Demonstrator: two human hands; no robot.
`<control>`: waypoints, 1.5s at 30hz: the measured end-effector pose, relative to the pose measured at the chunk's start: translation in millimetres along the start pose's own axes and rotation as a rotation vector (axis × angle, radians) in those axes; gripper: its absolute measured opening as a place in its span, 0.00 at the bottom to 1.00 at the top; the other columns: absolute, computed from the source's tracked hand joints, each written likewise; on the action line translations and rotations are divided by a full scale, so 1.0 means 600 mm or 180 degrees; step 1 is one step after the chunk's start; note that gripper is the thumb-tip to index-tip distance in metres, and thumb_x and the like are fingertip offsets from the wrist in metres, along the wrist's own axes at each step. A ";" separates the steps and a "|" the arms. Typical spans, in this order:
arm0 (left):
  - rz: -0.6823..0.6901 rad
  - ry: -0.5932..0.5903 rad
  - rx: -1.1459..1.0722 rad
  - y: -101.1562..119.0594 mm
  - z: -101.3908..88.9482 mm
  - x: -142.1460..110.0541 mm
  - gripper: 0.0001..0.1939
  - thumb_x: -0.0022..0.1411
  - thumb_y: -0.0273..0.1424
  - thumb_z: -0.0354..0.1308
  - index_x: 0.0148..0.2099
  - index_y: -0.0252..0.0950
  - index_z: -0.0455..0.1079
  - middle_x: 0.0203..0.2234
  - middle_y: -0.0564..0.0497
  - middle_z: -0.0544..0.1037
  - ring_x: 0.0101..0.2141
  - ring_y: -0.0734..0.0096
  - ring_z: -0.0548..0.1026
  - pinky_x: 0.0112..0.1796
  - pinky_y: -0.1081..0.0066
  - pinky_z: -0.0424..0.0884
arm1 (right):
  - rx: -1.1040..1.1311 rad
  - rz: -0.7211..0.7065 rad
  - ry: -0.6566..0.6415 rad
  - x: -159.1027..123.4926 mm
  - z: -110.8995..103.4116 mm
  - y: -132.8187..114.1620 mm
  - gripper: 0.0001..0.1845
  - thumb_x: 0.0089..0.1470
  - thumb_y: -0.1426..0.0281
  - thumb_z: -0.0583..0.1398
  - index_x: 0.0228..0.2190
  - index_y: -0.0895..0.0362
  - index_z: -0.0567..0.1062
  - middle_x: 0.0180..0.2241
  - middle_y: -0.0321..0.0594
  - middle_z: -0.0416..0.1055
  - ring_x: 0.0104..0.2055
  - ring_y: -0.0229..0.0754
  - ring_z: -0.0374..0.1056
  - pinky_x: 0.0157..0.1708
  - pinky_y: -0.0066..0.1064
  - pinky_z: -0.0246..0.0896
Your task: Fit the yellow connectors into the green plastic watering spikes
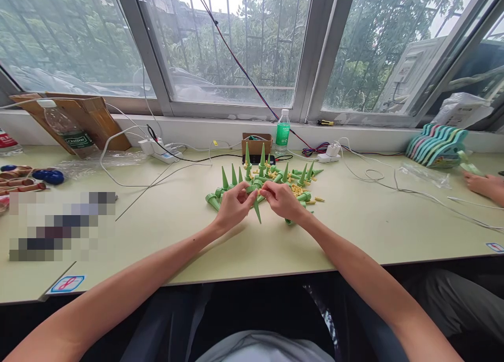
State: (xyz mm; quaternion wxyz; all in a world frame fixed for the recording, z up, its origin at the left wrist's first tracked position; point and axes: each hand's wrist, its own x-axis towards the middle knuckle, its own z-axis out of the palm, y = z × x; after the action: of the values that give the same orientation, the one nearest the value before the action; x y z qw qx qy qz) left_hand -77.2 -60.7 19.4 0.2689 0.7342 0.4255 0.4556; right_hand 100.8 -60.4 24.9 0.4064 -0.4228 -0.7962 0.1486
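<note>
Green cone spike (256,207): pinched by left hand (233,207) and right hand (282,200), front of spike pile (271,176); best kept point-down, steady.

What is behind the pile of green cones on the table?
Behind the pile of green cones stand a small cardboard box and a green-labelled water bottle, near the window sill. A dark flat object lies before the box, partly covered by cones; the box's contents are unclear.
</note>
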 end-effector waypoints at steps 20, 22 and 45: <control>0.0072 -0.0033 -0.0114 0.003 0.002 -0.002 0.15 0.62 0.43 0.56 0.34 0.37 0.63 0.17 0.57 0.66 0.16 0.78 0.64 0.20 0.76 0.58 | -0.0086 0.0221 0.0221 0.000 0.005 -0.006 0.21 0.64 0.60 0.50 0.21 0.55 0.57 0.17 0.31 0.53 0.20 0.34 0.47 0.23 0.28 0.42; 0.0059 -0.0026 -0.0137 0.004 0.002 -0.002 0.15 0.62 0.43 0.57 0.33 0.37 0.63 0.17 0.57 0.67 0.16 0.78 0.64 0.20 0.76 0.58 | -0.0081 0.0240 0.0235 -0.001 0.005 -0.006 0.21 0.64 0.60 0.50 0.21 0.55 0.57 0.17 0.31 0.53 0.20 0.34 0.47 0.22 0.28 0.42; 0.0102 -0.0164 0.0029 0.004 0.002 -0.002 0.15 0.61 0.44 0.56 0.33 0.37 0.64 0.15 0.58 0.65 0.16 0.78 0.62 0.20 0.75 0.58 | -0.0130 0.0211 0.0010 -0.001 0.003 -0.004 0.13 0.64 0.62 0.50 0.30 0.55 0.65 0.20 0.32 0.63 0.21 0.35 0.54 0.25 0.27 0.45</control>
State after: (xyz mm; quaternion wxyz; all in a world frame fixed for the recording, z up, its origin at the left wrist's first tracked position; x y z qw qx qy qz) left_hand -75.3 -63.1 20.4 0.2691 0.7536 0.4087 0.4389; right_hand 98.0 -62.3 24.7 0.3939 -0.4574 -0.7840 0.1450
